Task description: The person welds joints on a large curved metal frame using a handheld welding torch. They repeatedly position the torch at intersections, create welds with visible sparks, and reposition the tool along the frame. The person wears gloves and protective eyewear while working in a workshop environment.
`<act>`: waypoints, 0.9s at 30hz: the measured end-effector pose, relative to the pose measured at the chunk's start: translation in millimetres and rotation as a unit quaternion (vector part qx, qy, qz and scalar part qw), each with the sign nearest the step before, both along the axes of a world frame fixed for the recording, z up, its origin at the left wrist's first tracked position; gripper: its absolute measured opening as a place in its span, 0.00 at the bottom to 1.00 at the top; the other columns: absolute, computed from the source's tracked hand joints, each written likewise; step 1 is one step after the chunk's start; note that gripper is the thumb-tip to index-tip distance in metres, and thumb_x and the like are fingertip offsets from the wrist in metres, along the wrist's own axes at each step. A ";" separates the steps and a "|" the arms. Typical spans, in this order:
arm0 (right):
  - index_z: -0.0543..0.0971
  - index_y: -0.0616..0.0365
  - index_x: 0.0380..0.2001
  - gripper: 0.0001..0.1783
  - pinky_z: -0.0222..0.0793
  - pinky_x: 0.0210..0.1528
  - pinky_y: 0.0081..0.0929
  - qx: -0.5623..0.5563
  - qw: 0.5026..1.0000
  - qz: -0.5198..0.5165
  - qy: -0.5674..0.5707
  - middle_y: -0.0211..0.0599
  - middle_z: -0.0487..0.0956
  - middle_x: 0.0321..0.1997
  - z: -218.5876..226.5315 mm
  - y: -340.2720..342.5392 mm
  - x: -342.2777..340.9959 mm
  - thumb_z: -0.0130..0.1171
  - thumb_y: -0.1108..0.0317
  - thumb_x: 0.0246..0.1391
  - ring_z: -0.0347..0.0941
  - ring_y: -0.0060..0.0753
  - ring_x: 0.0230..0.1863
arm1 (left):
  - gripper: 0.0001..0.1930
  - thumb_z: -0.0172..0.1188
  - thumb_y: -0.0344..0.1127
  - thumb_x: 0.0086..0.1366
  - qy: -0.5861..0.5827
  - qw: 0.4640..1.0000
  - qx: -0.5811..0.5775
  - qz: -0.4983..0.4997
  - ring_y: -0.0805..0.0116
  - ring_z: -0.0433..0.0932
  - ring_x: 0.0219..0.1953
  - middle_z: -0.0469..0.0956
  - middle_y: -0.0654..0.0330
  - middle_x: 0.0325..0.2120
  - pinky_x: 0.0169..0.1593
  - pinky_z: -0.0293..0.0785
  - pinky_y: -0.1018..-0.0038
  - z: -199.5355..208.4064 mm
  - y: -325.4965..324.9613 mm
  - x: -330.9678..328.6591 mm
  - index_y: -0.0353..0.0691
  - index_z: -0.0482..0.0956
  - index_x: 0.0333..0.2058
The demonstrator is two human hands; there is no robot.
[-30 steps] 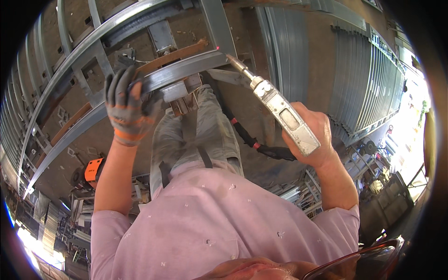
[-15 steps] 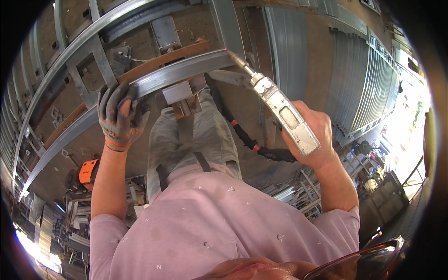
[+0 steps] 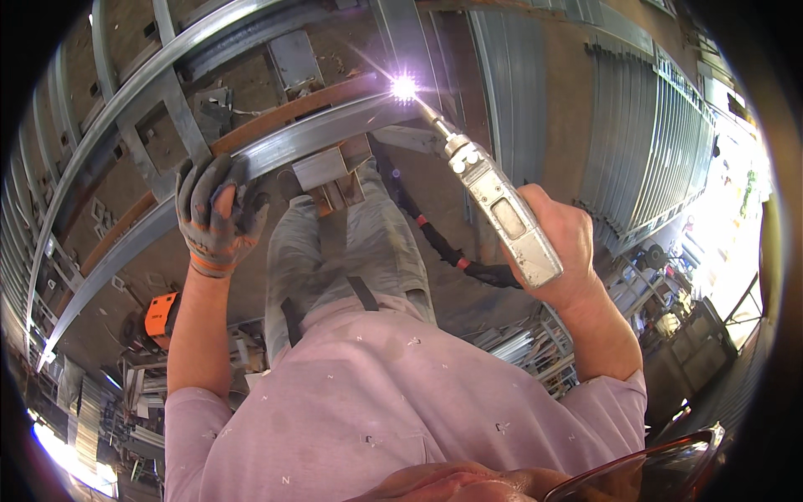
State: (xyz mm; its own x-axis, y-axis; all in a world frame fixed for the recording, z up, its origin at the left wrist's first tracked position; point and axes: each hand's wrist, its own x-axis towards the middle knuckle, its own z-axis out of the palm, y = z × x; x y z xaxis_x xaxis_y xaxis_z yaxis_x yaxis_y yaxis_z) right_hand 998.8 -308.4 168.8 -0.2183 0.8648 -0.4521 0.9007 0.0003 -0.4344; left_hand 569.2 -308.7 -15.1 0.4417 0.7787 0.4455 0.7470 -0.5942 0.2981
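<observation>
My bare right hand (image 3: pixel 559 238) is wrapped around the body of a silvery handheld welding torch (image 3: pixel 495 201). The torch's narrow nozzle points up and left, and a bright violet-white flare (image 3: pixel 404 89) burns at its tip. That flare sits where the end of a long galvanized steel tube (image 3: pixel 309 134) meets an upright steel tube (image 3: pixel 408 42); the glare hides the joint. Farther left, my left hand (image 3: pixel 216 209), in a worn grey glove with an orange cuff, curls its fingers over the long tube. Some bare skin shows through the glove.
A rusty brown bar (image 3: pixel 276 113) runs along the long tube. A dark hose (image 3: pixel 439 243) with red bands hangs beside my legs. An orange machine (image 3: pixel 159 320) stands at left. Stacked metal profiles (image 3: pixel 640 142) lie at right, and scrap steel (image 3: pixel 523 351) lies behind me.
A bright flare has lit at the torch tip, where only a small red dot showed before. The torch and my right hand have shifted slightly left; my left hand stays on the tube.
</observation>
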 end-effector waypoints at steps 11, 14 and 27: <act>0.82 0.56 0.43 0.18 0.78 0.34 0.42 0.016 0.999 -0.001 -0.039 0.45 0.84 0.29 4.9 -8.4 -9.0 0.74 0.58 0.58 0.85 0.55 0.31 | 0.29 0.75 0.41 0.65 -0.031 0.999 0.001 -0.014 0.42 0.80 0.63 0.80 0.51 0.60 0.71 0.73 0.41 3.0 1.5 2.0 0.42 0.78 0.62; 0.82 0.56 0.44 0.17 0.77 0.33 0.43 0.018 0.998 0.000 -0.056 0.45 0.84 0.29 4.8 -11.3 -10.8 0.74 0.59 0.58 0.84 0.55 0.31 | 0.30 0.75 0.42 0.65 -0.040 0.999 0.009 -0.021 0.42 0.80 0.63 0.80 0.51 0.61 0.71 0.72 0.40 -1.8 2.0 -0.6 0.43 0.76 0.63; 0.77 0.54 0.41 0.20 0.77 0.32 0.46 0.041 0.996 -0.019 -0.074 0.45 0.85 0.28 2.1 -16.3 -14.8 0.74 0.55 0.57 0.85 0.54 0.30 | 0.33 0.75 0.43 0.63 -0.033 0.999 0.003 -0.026 0.40 0.80 0.62 0.81 0.49 0.62 0.68 0.74 0.39 0.4 0.1 -4.9 0.47 0.72 0.64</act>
State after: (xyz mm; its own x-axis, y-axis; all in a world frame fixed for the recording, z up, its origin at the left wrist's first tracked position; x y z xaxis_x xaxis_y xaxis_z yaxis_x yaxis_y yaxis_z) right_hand 984.0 -324.7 170.8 -0.1218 0.9066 -0.4041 0.9548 -0.0041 -0.2971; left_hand 564.3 -308.7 -14.7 0.4502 0.7532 0.4795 0.6944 -0.6330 0.3423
